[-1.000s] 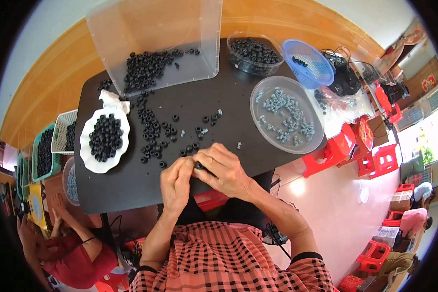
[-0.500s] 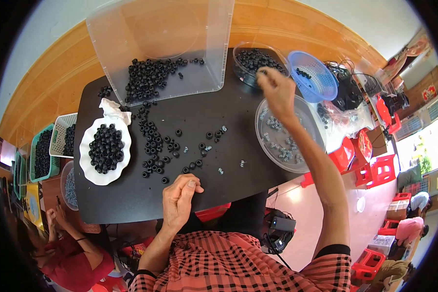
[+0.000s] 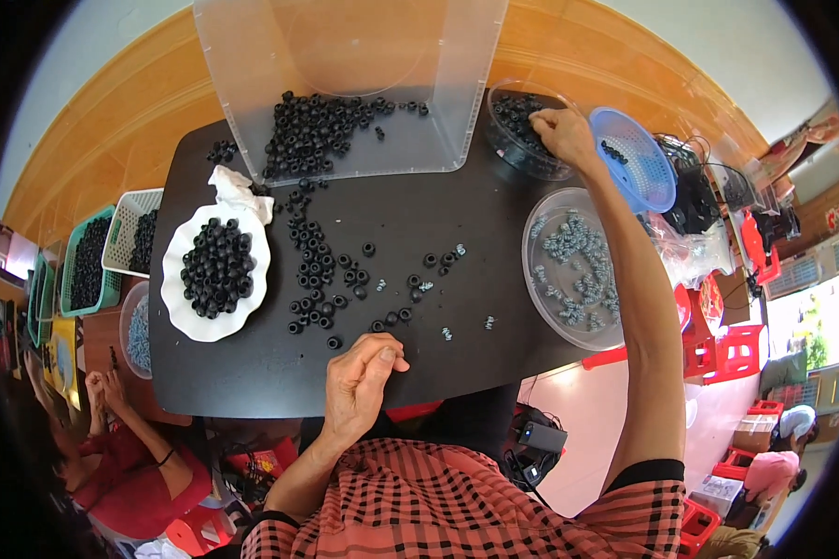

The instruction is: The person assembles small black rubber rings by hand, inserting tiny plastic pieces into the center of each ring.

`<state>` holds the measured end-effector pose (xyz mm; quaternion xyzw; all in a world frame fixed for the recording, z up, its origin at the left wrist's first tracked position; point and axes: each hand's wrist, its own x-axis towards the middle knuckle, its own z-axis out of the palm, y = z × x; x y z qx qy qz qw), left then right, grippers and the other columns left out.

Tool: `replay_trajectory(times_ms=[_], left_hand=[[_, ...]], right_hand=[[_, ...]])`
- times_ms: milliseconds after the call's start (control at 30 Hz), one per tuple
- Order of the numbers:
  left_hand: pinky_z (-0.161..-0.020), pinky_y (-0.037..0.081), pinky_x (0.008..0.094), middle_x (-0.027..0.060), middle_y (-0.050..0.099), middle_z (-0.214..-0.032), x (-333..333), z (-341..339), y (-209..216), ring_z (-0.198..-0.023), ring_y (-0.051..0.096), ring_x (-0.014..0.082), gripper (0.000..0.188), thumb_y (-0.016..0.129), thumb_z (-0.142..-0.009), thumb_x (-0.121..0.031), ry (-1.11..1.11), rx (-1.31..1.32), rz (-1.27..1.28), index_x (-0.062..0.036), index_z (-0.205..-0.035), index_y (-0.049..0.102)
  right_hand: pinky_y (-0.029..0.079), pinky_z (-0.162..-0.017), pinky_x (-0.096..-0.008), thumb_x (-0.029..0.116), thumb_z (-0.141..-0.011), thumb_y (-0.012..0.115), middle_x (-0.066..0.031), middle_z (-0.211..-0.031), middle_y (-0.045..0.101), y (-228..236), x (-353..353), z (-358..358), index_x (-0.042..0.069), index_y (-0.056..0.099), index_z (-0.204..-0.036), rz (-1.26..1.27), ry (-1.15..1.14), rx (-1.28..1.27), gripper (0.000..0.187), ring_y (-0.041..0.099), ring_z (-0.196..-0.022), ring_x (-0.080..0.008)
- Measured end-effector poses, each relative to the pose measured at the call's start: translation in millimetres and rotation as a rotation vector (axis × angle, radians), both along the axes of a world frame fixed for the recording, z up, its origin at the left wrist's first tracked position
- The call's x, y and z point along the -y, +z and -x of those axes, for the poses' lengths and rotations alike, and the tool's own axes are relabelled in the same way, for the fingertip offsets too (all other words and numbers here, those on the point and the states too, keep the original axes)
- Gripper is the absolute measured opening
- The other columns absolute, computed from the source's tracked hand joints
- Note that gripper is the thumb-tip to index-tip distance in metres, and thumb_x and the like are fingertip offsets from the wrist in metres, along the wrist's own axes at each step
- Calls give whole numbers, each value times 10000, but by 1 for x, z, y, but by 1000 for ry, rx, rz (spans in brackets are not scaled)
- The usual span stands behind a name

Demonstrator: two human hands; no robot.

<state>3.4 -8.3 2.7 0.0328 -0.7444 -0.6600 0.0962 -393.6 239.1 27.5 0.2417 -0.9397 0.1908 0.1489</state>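
Observation:
My left hand [image 3: 364, 377] rests at the table's near edge with its fingers curled closed. Whatever they hold, if anything, is hidden. Past its knuckles lie loose black ring-shaped pieces [image 3: 334, 343] and a few small pale blue-grey coils [image 3: 447, 334]. At the far right my right hand [image 3: 567, 135] dips over the rim of a clear round bowl [image 3: 524, 166], fingertips pinched together among small black parts [image 3: 517, 114]. Nothing can be made out between those fingertips. Under the right forearm sits a shallow clear round tray [image 3: 550, 321] holding many of the coils [image 3: 578, 252].
A tipped clear bin [image 3: 419, 154] with black pieces stands at the back. On the left are a white scalloped plate [image 3: 182, 320] heaped with black pieces and a crumpled white cloth [image 3: 238, 189]. A blue basket [image 3: 657, 191] stands far right. A co-worker's hands [image 3: 105, 389] show lower left.
My right hand has gone from above the bowl's near side down among the black parts. My left hand stays closed at the table edge. The whole view has shifted somewhat.

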Motion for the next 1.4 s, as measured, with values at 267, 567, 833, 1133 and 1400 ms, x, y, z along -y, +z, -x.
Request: replay_trajectory(times_ms=[267,567,833,1133,1400], left_hand=[[-575,426,228,84,647,-867,3,3,-2,-673,574,84,204,509,-956,-116,-14,-2,-4,40,-916,636],[-588,436,224,84,648,-879,4,0,-1,-706,601,89,189,509,-948,-97,-4,0,-8,44,-905,627],[-567,410,222,54,649,-831,0,0,1,-648,526,58,169,513,-945,-89,20,-5,-37,29,-913,629],[-590,404,192,35,653,-820,0,-1,-2,-668,518,39,147,524,-948,-90,20,-20,-52,12,-941,628],[-660,432,181,22,656,-830,-11,20,6,-752,550,37,161,542,-940,-100,44,27,-237,18,-1037,595]], right_hand=[[514,-806,-390,190,-822,640,-132,-951,695,14,24,-51,36,711,-942,200,113,-422,208,668,-858,-304],[507,-674,-308,-7,-789,626,-105,-859,663,14,63,-186,0,674,-954,325,430,211,172,633,-714,-158],[509,-658,-381,-30,-706,616,-150,-818,625,-1,65,-198,0,658,-892,36,491,171,193,616,-691,-306],[515,-657,-317,-35,-705,619,-101,-830,637,20,65,-233,3,639,-866,392,400,333,167,656,-710,-206],[513,-638,-330,-19,-698,670,-76,-848,610,15,85,-283,42,645,-880,395,488,234,194,637,-671,-218]])
